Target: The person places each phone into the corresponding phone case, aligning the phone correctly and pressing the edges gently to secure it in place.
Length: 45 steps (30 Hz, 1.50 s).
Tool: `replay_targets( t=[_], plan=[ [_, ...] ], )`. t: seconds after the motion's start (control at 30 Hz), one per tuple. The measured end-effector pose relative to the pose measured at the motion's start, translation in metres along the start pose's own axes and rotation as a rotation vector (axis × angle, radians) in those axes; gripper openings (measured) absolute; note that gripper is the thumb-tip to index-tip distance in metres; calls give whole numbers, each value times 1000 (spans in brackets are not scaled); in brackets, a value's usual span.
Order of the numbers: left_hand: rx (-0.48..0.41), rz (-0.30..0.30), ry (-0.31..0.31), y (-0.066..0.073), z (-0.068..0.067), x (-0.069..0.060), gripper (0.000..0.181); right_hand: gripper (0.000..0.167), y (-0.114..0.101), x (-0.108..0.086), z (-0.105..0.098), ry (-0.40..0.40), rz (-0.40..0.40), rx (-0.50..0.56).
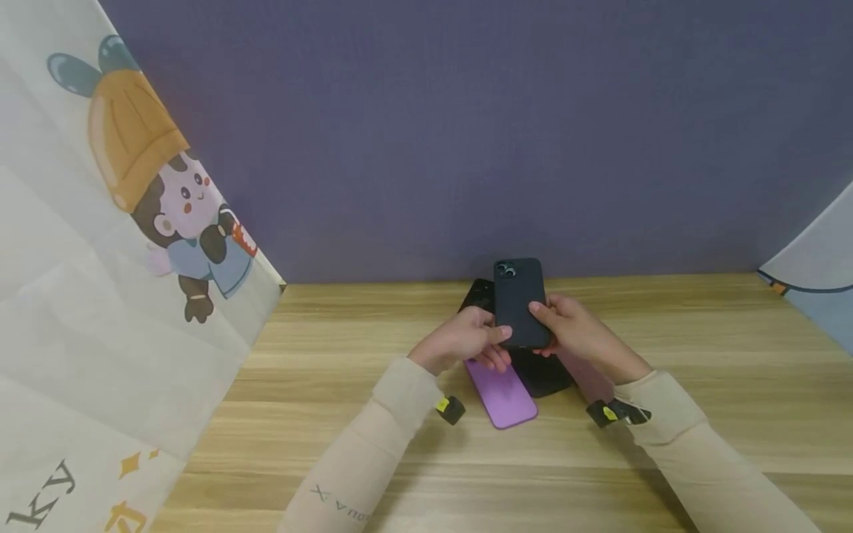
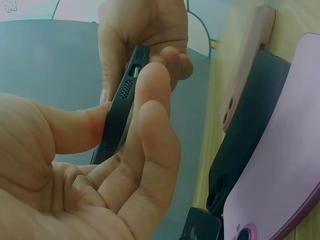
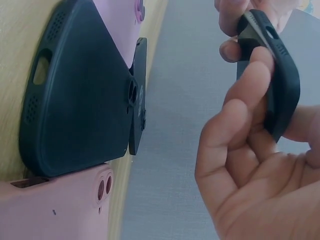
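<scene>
A dark phone case with camera openings (image 1: 520, 307) is held up between both hands, its back toward the head view. My left hand (image 1: 463, 340) pinches its lower left edge, thumb on the back. On the right side, my right hand (image 1: 583, 329) grips it the same way. The left wrist view shows the case's bottom edge (image 2: 120, 105) with speaker holes and a port opening; the right wrist view shows that edge (image 3: 280, 55) too. Below the hands lie a purple case (image 1: 503, 396), a black case (image 1: 543, 374) and a pink case (image 1: 589, 377), partly covered by the right hand.
Another black case (image 1: 478, 295) lies behind the left hand on the wooden table (image 1: 320, 414). A grey-blue panel (image 1: 466, 133) stands at the table's back edge. A white cloth with a cartoon figure (image 1: 53, 244) hangs at left; another pale cloth (image 1: 829, 252) is at right.
</scene>
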<state>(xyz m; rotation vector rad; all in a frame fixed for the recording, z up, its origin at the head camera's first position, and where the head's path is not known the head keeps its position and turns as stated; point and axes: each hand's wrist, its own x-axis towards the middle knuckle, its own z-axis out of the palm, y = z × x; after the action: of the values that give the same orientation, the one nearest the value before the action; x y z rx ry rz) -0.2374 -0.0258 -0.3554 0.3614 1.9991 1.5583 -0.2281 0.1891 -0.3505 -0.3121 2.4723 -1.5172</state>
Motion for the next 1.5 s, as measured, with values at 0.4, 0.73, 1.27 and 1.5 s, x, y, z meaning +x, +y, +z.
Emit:
replay_targets(
  t=[0.4, 0.73, 1.27, 1.5],
  plan=[
    [15, 1, 16, 2, 1, -1, 14, 41, -1, -1, 1, 1, -22, -6],
    [-2, 27, 28, 3, 1, -2, 12, 43, 1, 0, 0, -4, -10, -14],
    [-29, 32, 1, 1, 1, -2, 16, 46, 1, -1, -4, 19, 28, -50],
    [-56, 52, -39, 1, 3, -1, 8, 53, 1, -1, -8, 56, 18, -7]
  ],
)
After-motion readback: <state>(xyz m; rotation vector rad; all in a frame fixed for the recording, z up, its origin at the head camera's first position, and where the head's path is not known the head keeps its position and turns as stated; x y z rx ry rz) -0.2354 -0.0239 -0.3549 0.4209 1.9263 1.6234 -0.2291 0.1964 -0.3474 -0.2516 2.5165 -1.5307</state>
